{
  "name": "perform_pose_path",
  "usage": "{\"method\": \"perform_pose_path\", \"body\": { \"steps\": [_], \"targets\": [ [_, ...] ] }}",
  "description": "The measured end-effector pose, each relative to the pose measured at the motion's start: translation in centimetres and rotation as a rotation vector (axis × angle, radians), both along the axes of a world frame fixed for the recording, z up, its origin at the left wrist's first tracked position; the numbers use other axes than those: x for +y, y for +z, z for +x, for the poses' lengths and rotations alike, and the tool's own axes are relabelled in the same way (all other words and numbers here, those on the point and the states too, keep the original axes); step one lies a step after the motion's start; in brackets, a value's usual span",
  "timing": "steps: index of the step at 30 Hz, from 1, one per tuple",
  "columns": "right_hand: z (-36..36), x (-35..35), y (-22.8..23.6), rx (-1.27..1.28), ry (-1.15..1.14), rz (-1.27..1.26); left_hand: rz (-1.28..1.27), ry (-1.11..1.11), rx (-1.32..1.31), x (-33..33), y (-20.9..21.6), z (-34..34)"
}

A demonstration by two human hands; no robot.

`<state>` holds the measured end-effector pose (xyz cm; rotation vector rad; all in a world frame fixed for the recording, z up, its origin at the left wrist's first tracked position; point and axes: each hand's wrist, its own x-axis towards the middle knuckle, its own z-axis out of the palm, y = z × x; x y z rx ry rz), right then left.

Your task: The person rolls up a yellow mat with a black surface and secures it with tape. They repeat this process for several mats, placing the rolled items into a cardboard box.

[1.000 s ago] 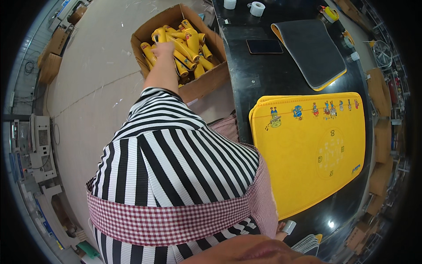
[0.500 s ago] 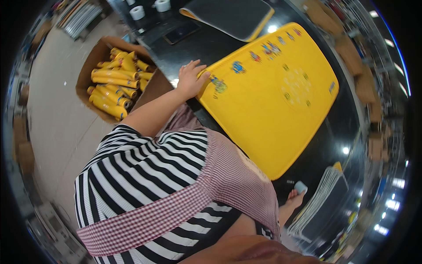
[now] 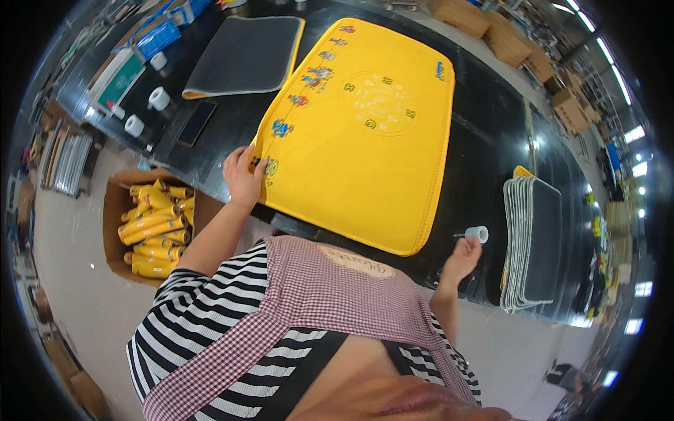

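Observation:
A large yellow mat (image 3: 358, 168) with small cartoon prints along its left side and a printed ring lies flat on the black table. My left hand (image 3: 243, 179) pinches the mat's near left corner, thumb on top at the edge. Off the mat's near right corner, my right hand (image 3: 461, 259) holds a small white roll (image 3: 477, 234), which looks like tape or labels. A short piece sticks out from the roll's left side. The fingers of this hand are partly hidden behind the roll.
Behind the mat at left lies a dark grey mat (image 3: 246, 56) with yellow edging. A phone (image 3: 197, 124) and white rolls (image 3: 159, 98) are nearby. Folded grey mats (image 3: 537, 242) stand at right. A cardboard box (image 3: 114, 203) of rolled yellow mats (image 3: 151, 226) is on the floor at left.
The view has turned and shifted, showing more of the table's left end. My left hand remains at the mat's corner, and the roll is still in my right hand.

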<state>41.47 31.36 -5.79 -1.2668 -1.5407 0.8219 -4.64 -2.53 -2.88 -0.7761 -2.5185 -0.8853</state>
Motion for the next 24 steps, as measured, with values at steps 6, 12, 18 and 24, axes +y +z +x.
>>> {"method": "perform_pose_path", "body": {
  "steps": [6, 12, 18, 24],
  "targets": [
    [-9.0, -8.5, 4.8, -0.455, 0.527, 0.416, 0.056, -0.194, -0.184, -1.0, 1.1, 0.1],
    [-11.5, -9.7, 1.0, -0.669, 0.329, 0.647, 0.29, -0.234, -0.467, -1.8, 0.2, -0.5],
    [-11.5, -9.7, 0.6, -0.667, 0.299, 0.668, 0.398, -0.342, -0.283, -2.5, -3.9, -1.6],
    [-11.7, -9.6, 0.7, -0.692, 0.306, 0.617, 0.326, -0.432, -0.196, -2.8, -4.1, -2.4]
  ]
}}
